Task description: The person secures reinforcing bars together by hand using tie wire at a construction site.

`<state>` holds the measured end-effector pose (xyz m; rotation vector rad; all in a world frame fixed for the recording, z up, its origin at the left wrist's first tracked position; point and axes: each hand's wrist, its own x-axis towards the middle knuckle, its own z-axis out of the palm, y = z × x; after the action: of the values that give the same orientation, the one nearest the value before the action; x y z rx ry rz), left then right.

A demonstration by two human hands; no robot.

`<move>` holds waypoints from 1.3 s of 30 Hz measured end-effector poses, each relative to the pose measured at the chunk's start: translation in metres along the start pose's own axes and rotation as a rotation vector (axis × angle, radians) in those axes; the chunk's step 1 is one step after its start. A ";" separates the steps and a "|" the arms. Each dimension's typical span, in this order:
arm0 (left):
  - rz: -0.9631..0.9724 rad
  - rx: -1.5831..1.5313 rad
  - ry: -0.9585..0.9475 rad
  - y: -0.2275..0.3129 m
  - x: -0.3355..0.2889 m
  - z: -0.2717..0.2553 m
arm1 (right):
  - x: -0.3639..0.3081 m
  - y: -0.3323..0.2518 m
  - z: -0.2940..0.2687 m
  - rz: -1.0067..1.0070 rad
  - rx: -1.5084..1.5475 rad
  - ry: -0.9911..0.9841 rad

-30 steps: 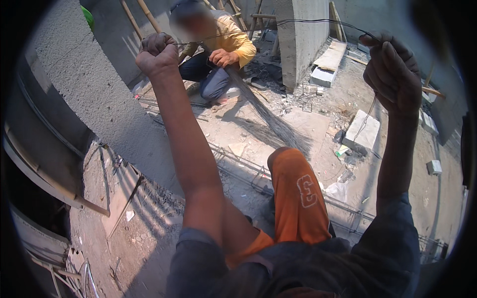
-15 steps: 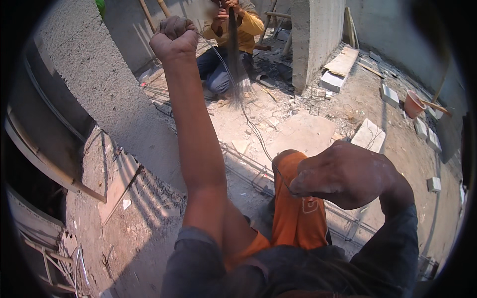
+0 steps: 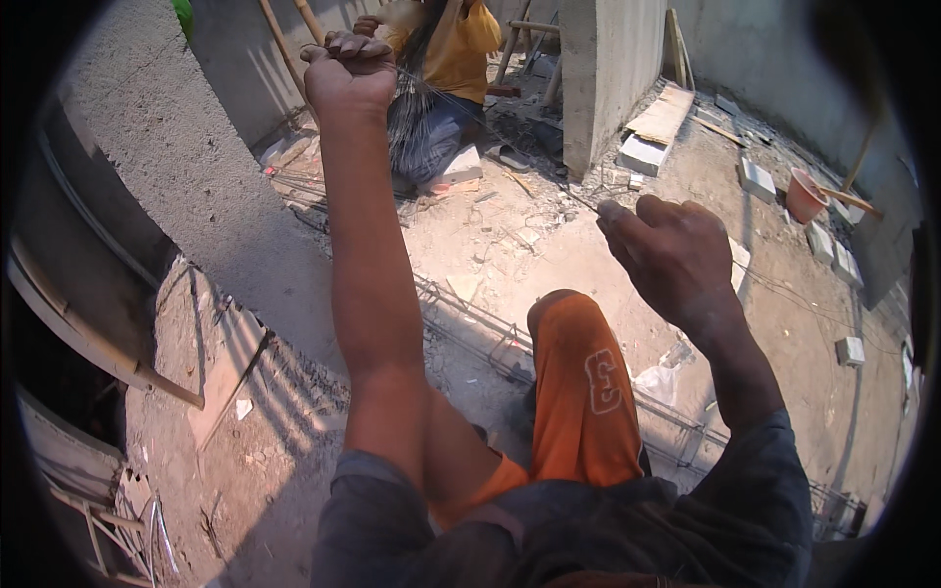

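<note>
My left hand (image 3: 351,73) is raised at arm's length, its fingers curled around one part of a thin metal wire (image 3: 583,202). My right hand (image 3: 676,250) hangs above and right of my orange-clad knee, pinching the wire between thumb and fingers. Between the two hands the wire runs on a slant, faint against the bright ground. Beyond my left hand sits a person in a yellow top (image 3: 456,44), with a bundle of thin wires (image 3: 417,122) hanging in front of them.
A rough concrete beam (image 3: 196,167) slants along the left, and a concrete pillar (image 3: 608,88) stands ahead. Tied steel bars (image 3: 480,323) lie across the ground by my knee. To the right are a reddish bucket (image 3: 806,199) and pale blocks (image 3: 850,351).
My right hand has risen and moved slightly away from me, and the slack wire now looks straighter. My left fingers have loosened a little. The person's wire bundle has shifted left.
</note>
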<state>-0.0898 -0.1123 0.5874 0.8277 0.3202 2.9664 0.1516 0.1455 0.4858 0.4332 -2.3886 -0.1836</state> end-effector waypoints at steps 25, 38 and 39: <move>-0.143 -0.330 -0.414 -0.042 -0.050 0.066 | 0.075 -0.031 0.013 0.059 0.302 -0.208; -0.194 -0.505 -0.559 -0.061 -0.049 0.048 | 0.067 0.000 0.023 0.247 0.251 -0.268; -0.132 -0.441 -0.514 -0.056 -0.045 0.039 | 0.054 -0.030 0.012 0.095 0.337 -0.442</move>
<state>-0.0323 -0.0546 0.5854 1.3697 -0.2796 2.4324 0.1128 0.0986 0.5027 0.4696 -2.8821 0.1906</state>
